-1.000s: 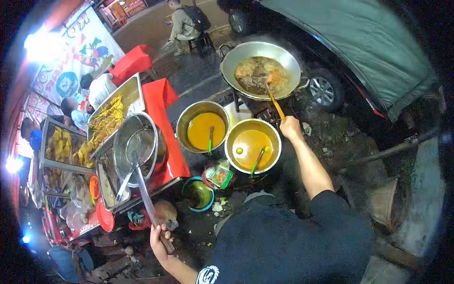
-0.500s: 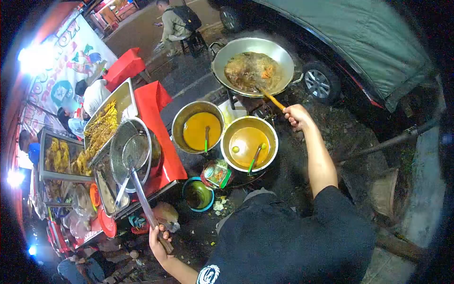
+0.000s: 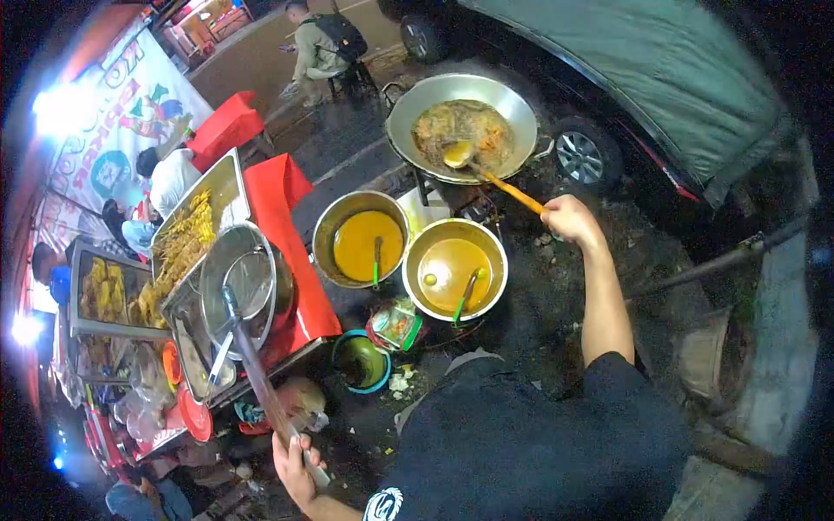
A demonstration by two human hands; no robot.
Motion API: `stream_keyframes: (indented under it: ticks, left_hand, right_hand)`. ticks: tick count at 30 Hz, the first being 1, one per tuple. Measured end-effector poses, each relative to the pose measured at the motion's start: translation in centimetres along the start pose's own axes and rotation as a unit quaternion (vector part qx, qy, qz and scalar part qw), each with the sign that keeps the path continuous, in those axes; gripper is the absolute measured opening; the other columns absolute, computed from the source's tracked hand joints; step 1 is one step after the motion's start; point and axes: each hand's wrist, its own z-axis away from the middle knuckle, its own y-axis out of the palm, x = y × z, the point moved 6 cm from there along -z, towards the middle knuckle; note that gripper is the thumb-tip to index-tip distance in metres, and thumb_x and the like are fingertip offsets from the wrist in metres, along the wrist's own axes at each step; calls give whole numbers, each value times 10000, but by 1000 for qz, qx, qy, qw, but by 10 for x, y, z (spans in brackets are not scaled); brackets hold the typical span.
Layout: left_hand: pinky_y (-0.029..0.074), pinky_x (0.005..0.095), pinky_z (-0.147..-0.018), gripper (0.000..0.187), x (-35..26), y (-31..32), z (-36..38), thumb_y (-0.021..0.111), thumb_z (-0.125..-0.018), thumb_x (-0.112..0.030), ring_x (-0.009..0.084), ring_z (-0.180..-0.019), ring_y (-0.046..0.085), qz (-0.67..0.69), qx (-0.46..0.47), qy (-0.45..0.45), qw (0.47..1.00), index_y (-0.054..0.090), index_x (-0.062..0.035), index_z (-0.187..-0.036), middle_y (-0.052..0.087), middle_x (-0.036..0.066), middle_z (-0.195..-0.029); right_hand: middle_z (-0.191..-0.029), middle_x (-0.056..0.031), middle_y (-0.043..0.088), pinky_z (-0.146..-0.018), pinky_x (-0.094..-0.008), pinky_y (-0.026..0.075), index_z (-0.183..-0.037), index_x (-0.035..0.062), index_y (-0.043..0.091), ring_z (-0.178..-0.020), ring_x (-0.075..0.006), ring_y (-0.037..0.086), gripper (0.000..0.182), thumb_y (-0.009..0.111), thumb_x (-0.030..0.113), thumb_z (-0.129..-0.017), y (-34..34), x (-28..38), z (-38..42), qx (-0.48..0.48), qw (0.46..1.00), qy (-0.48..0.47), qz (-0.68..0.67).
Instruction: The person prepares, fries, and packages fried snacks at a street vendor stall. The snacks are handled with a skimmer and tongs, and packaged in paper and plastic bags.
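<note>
My right hand (image 3: 569, 219) is closed round the wooden handle of a ladle (image 3: 511, 193). The ladle's bowl, filled with yellowish liquid, is at the near side of a large wok (image 3: 532, 111), over frothing oil (image 3: 452, 122) with browned food in it. My left hand (image 3: 297, 466) grips the long handle of a wire-mesh strainer (image 3: 256, 365). Its round basket is over the tray edge of the stall, left of the red cloth. Between the hands stand two pots of yellow-orange liquid, the left pot (image 3: 320, 252) and the right pot (image 3: 497, 286), each holding a green-handled utensil.
A metal tray (image 3: 234, 187) of fried food and a glass case (image 3: 117, 291) are at left, beside a red cloth (image 3: 300, 295). A blue bucket (image 3: 382, 382) stands on the ground. A covered car (image 3: 660, 95) is at right; a person (image 3: 321, 48) sits beyond.
The ladle's bowl has come up out of the oil, carrying liquid. My right hand has shifted slightly right and down; my left hand and the strainer handle have moved slightly down.
</note>
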Motion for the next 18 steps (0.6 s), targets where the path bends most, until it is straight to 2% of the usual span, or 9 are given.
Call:
stream_keyframes:
  ticks: [2,3,6,10,12,13,14,16,18]
  left_hand:
    - [432,232,-389,435,-21,10,9,528,-973,-192,92,-518,491,-39,18,29,999,353,-70,-1352,484,33,-788]
    - [438,239,-399,476,-35,24,14,517,-977,-177,99,-521,487,-44,17,36,998,310,-73,-1393,483,40,-785]
    - [430,239,-424,459,-66,79,2,486,-980,-128,95,-519,482,-34,67,33,997,306,-106,-1401,492,40,-798]
    - [434,249,-428,279,-72,190,-71,494,-994,-151,92,-537,497,-70,170,48,982,382,-83,-1239,517,35,-797]
    - [440,260,-430,212,-57,255,-137,501,-980,-137,106,-527,512,-148,236,128,952,417,-52,-1155,519,31,-747]
    - [471,305,-474,205,-50,292,-165,512,-943,-130,135,-562,564,-193,264,164,931,464,-15,-1107,561,52,-701]
    - [505,386,-559,227,-51,321,-183,516,-900,-126,242,-621,629,-310,177,314,880,490,25,-1067,603,122,-675]
    - [517,486,-722,344,0,380,-251,542,-858,-172,430,-810,665,-405,187,225,866,478,80,-1084,646,298,-836]
    - [512,499,-797,409,12,420,-257,562,-835,-213,468,-906,646,-451,187,234,841,492,121,-1061,637,346,-900]
  right_hand:
    - [-851,-214,696,-745,-447,538,-935,50,724,-786,-365,687,240,568,139,-776,-16,19,30,-138,970,-89,179]
    - [-957,-220,678,-867,-472,503,-954,81,726,-937,-420,640,244,580,152,-772,-19,18,36,-129,972,-44,192]
    - [-932,-269,667,-853,-473,514,-988,15,695,-893,-418,655,252,599,141,-793,-28,9,54,-196,964,-63,168]
    - [-925,-289,662,-843,-484,514,-963,-19,685,-882,-438,651,231,609,142,-816,-25,-6,46,-205,965,-34,159]
    - [-918,-294,660,-828,-497,511,-942,-22,684,-874,-458,645,221,618,157,-831,-20,-22,29,-241,963,-8,124]
    - [-914,-299,659,-812,-499,511,-939,-27,686,-871,-458,648,218,619,151,-831,-15,-29,20,-244,959,-10,140]
    - [-903,-307,657,-807,-492,515,-931,-28,690,-859,-454,653,215,618,147,-830,-13,-31,16,-252,960,-4,125]
    - [-889,-305,659,-803,-481,519,-931,-23,697,-848,-446,658,211,613,141,-828,-8,-32,11,-250,957,-12,146]
    - [-952,-312,654,-834,-479,513,-954,-15,704,-933,-435,649,215,593,115,-823,-3,-35,8,-244,963,39,105]
